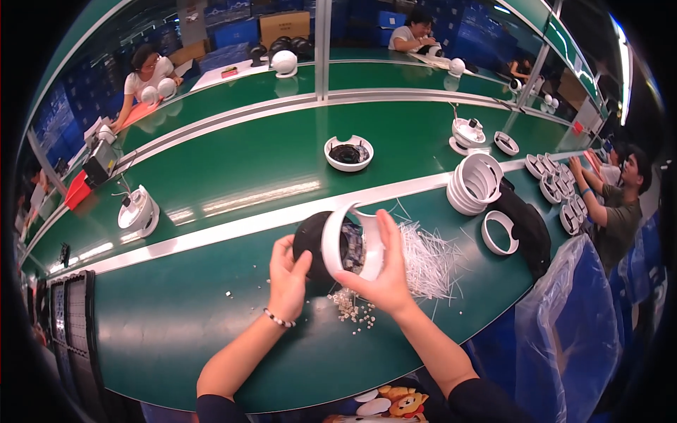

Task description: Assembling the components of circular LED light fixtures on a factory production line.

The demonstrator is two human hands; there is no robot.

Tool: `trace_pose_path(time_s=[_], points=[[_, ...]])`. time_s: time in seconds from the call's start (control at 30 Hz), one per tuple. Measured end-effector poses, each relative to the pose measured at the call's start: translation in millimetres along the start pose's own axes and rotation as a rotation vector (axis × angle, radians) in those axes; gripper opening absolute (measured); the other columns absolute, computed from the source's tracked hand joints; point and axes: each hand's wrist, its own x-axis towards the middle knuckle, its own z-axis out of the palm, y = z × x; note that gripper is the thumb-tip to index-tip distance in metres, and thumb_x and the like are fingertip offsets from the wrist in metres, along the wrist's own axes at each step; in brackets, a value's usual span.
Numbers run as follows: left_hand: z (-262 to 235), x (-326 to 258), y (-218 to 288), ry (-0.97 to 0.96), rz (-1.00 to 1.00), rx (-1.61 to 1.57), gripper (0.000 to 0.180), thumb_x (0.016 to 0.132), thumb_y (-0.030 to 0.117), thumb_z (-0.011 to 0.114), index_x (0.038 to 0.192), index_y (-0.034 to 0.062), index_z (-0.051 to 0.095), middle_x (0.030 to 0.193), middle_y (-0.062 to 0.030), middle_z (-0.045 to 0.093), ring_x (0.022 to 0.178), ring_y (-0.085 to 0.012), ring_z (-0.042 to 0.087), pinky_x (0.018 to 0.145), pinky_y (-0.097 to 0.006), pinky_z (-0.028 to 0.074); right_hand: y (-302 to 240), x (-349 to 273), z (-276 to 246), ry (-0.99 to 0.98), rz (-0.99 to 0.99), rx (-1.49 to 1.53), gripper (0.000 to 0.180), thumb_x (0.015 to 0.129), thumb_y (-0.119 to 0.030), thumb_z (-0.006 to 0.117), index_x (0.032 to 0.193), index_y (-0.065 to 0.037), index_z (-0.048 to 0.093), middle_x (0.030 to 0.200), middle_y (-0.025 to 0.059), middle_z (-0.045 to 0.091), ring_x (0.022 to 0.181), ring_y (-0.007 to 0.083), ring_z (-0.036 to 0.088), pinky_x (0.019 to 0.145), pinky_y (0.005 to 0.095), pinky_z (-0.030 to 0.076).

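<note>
green conveyor (247, 155): carries a white bowl-shaped housing (348, 167) containing black parts. white notched housing (331, 247): dark components inside; clamped between thumb and fingers, right hand (393, 282). black rounded cover (310, 234): left hand (288, 282) curled at its edge; grip cannot be determined.

Own hands: two, one left hand (286, 280) and one right hand (388, 280). At the hands: one white housing (331, 247), one black cover (307, 236). Near bench, right: one stack of white rings (462, 201), ring quantity unclear; one loose white ring (493, 244). Heaps: two, one of white strips (429, 262), one of small beige pieces (348, 307). Far belt: two wired white units, left unit (134, 213) and right unit (468, 131); one white bowl (347, 166) between them. Far left: one red bin (77, 191).
</note>
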Motion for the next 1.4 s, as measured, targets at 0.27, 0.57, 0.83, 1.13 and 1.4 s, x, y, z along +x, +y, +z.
trace_pose_path(time_s=[0.27,0.57,0.83,1.13,1.4], points=[[7,-4,14,-0.392,-0.493,-0.648,0.070,0.084,0.058,0.025,0.129,0.0048,0.032,0.126,-0.0153,0.040,0.116,-0.0297,0.040,0.099,-0.046,0.029,3,-3,0,-0.191,-0.206,-0.107,0.110,0.053,-0.025,0.081,0.132,0.005,0.010,0.130,0.0217,0.026,0.123,0.0303,0.029,0.102,0.0377,0.024],[3,2,8,-0.227,-0.510,-0.522,0.048,0.085,0.040,0.031,0.112,0.0063,0.050,0.107,-0.0106,0.055,0.095,-0.0229,0.054,0.085,-0.037,0.045,-7,-12,4,-0.196,-0.285,-0.227,0.102,0.051,-0.031,0.080,0.129,0.002,0.024,0.132,0.0258,0.025,0.121,0.0353,0.028,0.098,0.0419,0.027],[-1,1,-2,-0.229,-0.556,-0.566,0.044,0.088,0.039,0.031,0.105,0.0061,0.055,0.100,-0.0081,0.059,0.090,-0.0196,0.056,0.082,-0.035,0.046,-2,-10,2,-0.288,-0.273,-0.189,0.108,0.047,-0.034,0.082,0.129,0.003,0.023,0.131,0.0216,0.027,0.117,0.0316,0.033,0.096,0.0392,0.030],[-10,-11,15,-0.380,-0.646,-0.615,0.085,0.076,0.073,0.015,0.121,0.0070,0.045,0.116,-0.0104,0.051,0.105,-0.0227,0.050,0.091,-0.038,0.040,-14,-16,10,-0.369,-0.290,-0.272,0.115,0.044,-0.033,0.084,0.132,0.002,0.018,0.131,0.0191,0.023,0.120,0.0307,0.030,0.100,0.0401,0.028],[-28,1,4,-0.522,-0.630,-0.654,0.076,0.079,0.068,0.024,0.123,0.0076,0.040,0.119,-0.0125,0.048,0.108,-0.0244,0.049,0.094,-0.039,0.039,-17,2,2,-0.537,-0.403,-0.269,0.108,0.046,-0.036,0.081,0.129,0.001,0.024,0.133,0.0216,0.027,0.119,0.0400,0.029,0.097,0.0445,0.028]])
